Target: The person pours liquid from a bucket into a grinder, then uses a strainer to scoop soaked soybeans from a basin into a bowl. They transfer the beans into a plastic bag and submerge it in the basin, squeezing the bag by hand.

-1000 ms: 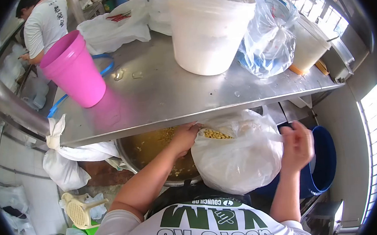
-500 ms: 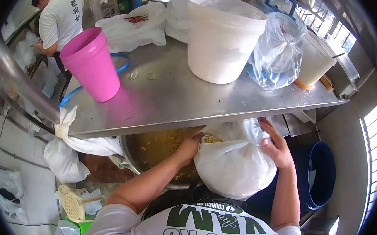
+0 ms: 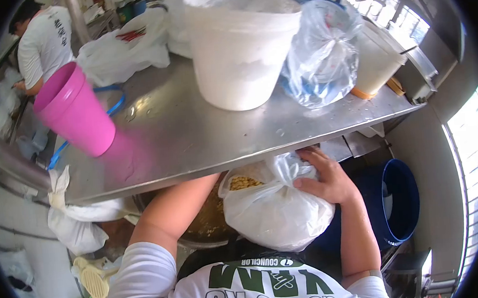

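A bulging white plastic bag [image 3: 280, 218], with yellowish bean-like pieces [image 3: 244, 182] showing at its opening, stands just below the steel shelf's front edge. My right hand [image 3: 324, 176] grips the gathered plastic on the bag's right side, thumb and fingers closed round it. My left forearm reaches up under the shelf, and the left hand is hidden beneath it. Behind and left of the bag is a large metal pot [image 3: 187, 245] holding more yellowish pieces in liquid, partly covered by my arm and the bag.
On the steel shelf [image 3: 161, 149] stand a pink bucket [image 3: 76, 113], a big white bucket [image 3: 238, 55] and a tied clear bag [image 3: 324, 54]. A blue barrel [image 3: 400, 201] is at the right. Another person [image 3: 46, 43] stands at the back left.
My left hand has left the bag's opening and gone forward under the shelf. My right hand still holds the bag. The camera view has shifted and tilted; the other person's head shows more.
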Available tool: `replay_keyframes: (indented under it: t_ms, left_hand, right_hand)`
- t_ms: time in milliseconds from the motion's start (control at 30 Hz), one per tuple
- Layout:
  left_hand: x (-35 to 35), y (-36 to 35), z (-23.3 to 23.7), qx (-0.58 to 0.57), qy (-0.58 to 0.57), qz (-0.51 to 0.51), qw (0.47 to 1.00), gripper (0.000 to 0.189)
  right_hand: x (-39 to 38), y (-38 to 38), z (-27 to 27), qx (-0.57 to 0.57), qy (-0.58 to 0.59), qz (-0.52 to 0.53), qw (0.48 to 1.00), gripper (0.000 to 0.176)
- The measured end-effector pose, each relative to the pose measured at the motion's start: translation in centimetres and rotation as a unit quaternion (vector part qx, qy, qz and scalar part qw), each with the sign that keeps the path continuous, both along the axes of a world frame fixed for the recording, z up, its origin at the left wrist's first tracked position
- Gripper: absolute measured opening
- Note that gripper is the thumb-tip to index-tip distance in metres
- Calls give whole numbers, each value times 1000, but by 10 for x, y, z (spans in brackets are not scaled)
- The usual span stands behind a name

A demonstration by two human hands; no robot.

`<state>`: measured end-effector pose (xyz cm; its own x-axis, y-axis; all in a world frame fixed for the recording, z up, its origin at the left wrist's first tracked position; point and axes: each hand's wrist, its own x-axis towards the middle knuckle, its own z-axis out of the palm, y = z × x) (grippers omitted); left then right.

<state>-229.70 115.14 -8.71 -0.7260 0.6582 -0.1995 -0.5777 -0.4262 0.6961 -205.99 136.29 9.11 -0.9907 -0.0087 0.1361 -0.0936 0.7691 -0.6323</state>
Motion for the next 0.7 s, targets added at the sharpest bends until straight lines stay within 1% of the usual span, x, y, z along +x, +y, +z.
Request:
replay_keyframes:
  t_ms: [67, 100, 167, 200, 233, 300, 333, 367, 433, 567, 667, 700]
  left_hand:
    - [6, 9, -2, -9, 25, -6, 1000, 51]
    - [9, 10, -3, -19, 35, -8, 999, 51]
    - [12, 10, -5, -45, 61, -12, 997, 52]
    - [14, 10, -5, -60, 73, -16, 995, 52]
    - [16, 10, -6, -73, 86, -18, 993, 52]
    - [19, 9, -7, -100, 110, -22, 989, 53]
    - [20, 7, -8, -111, 123, -23, 986, 53]
    - [21, 6, -8, -121, 134, -23, 983, 53]
    - [22, 3, -8, -139, 158, -27, 977, 54]
    - [25, -2, -8, -170, 202, -29, 964, 55]
    - [27, -6, -10, -193, 238, -36, 951, 55]
    - [27, -8, -10, -202, 252, -36, 946, 56]
  right_hand:
    - [-2, -1, 5, 18, -9, 15, 1000, 71]
    - [-5, 1, 6, 45, -13, 29, 998, 74]
    - [-8, -1, 10, 30, -33, 28, 999, 79]
    - [-8, 0, 6, 38, -22, 21, 999, 88]
    - [-9, 0, 5, 41, -19, 9, 999, 88]
    - [-16, -2, 3, 100, -45, 14, 994, 97]
    - [-21, -1, 2, 104, -78, 11, 991, 98]
    - [-28, -3, 5, 105, -78, 9, 991, 98]
    - [-43, -9, 12, 129, -200, -1, 971, 94]
    - [-63, -12, -1, 119, -186, 6, 975, 87]
    - [-65, -18, 4, 120, -199, 16, 972, 83]
    - [-64, -23, 11, 137, -197, 18, 971, 82]
